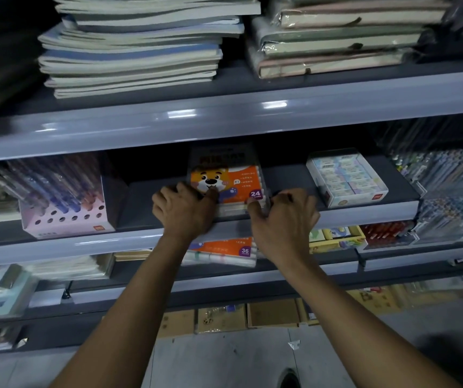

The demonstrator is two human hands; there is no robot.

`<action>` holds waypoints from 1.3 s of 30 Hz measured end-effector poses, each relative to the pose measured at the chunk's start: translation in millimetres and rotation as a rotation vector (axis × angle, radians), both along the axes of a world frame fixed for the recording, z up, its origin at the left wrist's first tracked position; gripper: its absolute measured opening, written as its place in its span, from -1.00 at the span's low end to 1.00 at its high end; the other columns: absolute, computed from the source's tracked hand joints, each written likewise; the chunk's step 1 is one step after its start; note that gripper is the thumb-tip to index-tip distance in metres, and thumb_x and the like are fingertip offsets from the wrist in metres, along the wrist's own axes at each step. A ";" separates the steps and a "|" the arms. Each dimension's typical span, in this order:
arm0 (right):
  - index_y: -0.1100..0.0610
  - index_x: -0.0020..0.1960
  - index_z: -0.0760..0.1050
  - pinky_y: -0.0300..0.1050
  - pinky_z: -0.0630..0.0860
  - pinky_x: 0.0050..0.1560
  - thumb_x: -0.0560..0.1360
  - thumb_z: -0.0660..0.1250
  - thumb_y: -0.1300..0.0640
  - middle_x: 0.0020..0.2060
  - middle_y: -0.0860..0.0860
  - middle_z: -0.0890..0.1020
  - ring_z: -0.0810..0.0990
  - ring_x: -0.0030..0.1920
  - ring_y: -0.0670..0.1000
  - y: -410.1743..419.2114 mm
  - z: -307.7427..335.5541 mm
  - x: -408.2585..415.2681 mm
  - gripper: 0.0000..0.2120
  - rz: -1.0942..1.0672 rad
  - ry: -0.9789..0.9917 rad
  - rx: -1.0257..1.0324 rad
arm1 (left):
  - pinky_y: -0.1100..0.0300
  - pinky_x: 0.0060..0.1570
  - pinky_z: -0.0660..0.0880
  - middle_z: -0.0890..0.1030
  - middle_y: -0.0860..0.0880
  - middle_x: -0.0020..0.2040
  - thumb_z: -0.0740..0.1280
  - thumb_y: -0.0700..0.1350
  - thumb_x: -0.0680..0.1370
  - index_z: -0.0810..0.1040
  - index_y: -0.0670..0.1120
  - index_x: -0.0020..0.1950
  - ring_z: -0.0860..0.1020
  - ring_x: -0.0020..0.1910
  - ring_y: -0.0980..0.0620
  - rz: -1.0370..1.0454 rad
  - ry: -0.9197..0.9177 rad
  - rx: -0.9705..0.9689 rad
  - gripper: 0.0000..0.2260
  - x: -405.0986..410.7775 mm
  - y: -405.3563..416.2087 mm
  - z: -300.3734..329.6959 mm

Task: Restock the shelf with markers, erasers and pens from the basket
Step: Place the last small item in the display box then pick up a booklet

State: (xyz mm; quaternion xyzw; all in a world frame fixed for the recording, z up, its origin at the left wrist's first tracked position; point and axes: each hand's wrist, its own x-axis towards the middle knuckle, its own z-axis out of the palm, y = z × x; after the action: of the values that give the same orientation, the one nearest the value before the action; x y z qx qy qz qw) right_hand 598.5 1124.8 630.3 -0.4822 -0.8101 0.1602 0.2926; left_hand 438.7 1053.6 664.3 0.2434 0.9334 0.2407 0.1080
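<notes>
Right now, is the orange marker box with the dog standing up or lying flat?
Lying flat. The orange 24-colour marker box rests face up on the grey shelf, held by both hands.

36-colour marker pack (224, 252): half hidden by wrists | right-side pens (448, 175): blurred

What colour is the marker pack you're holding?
Mostly orange, with a cartoon dog, on the marker pack; head view.

orange marker pack (233, 183), pink pen box (68, 219)
</notes>
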 end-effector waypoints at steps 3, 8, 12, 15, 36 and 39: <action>0.02 -0.13 0.45 -0.05 0.15 0.13 0.56 0.17 -0.34 0.10 0.03 0.44 0.35 0.19 0.05 0.1 -2.2 -0.9 -0.58 0.002 0.022 -0.050 | -0.17 0.44 0.21 0.48 -0.23 0.43 0.32 0.25 0.63 0.38 -0.12 0.42 0.30 0.49 -0.31 0.033 -0.070 0.115 -0.46 0.3 0.3 6.4; 0.04 -0.14 0.49 -0.05 0.14 0.13 0.56 0.21 -0.29 0.15 0.04 0.47 0.34 0.24 0.06 -5.9 5.9 2.3 -0.60 0.023 0.145 -0.202 | -0.04 0.08 0.60 0.61 0.00 0.11 0.44 -0.12 0.62 0.38 -0.07 0.30 0.62 0.17 -0.11 0.087 -0.379 0.697 -0.67 9.3 -11.6 15.8; 0.04 -0.10 0.50 -0.09 0.38 -0.02 0.58 0.28 -0.23 0.00 0.08 0.59 0.53 0.12 0.07 -17.9 18.3 7.9 -0.66 0.067 0.310 -0.307 | 0.17 -0.03 0.63 0.66 0.01 0.11 0.43 -0.20 0.63 0.44 -0.06 0.33 0.68 0.04 0.08 0.176 -0.544 0.929 -0.68 28.1 -26.6 12.9; -0.04 0.03 0.42 -0.23 0.53 -0.24 0.58 0.40 -0.10 -0.10 -0.10 0.63 0.66 -0.10 -0.13 -31.7 32.8 7.5 -0.80 0.058 0.621 -0.440 | 0.13 -0.04 0.62 0.70 -0.17 0.18 0.41 -0.20 0.64 0.49 -0.18 0.40 0.72 0.10 -0.09 0.186 -0.689 1.044 -0.66 44.7 -43.3 6.1; -0.09 0.39 0.45 -0.24 0.64 -0.07 0.54 0.33 0.00 0.15 -0.09 0.69 0.68 0.15 -0.09 -21.1 32.6 67.4 -0.59 0.469 0.689 -0.644 | -0.04 -0.01 0.60 0.71 -0.13 -0.03 0.35 0.27 0.51 0.66 -0.06 0.04 0.69 0.00 -0.15 -0.173 -0.515 0.879 -0.59 -3.9 -123.1 16.8; -0.08 0.41 0.41 -0.22 0.64 -0.03 0.58 0.31 0.02 0.19 -0.05 0.67 0.68 0.18 -0.05 -22.9 28.6 68.7 -0.59 0.495 0.719 -0.655 | 0.06 -0.17 0.59 0.68 -0.04 -0.22 0.50 0.27 0.38 0.64 -0.04 -0.12 0.68 -0.19 -0.04 -0.104 -0.538 0.911 -0.62 3.6 -115.9 18.5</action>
State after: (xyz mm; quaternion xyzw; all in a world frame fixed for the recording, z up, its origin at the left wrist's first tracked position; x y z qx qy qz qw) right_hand 667.3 1101.9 658.9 -0.2578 -0.6562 0.6228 0.3391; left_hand 442.3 937.7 682.8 0.2413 0.6602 0.6700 0.2390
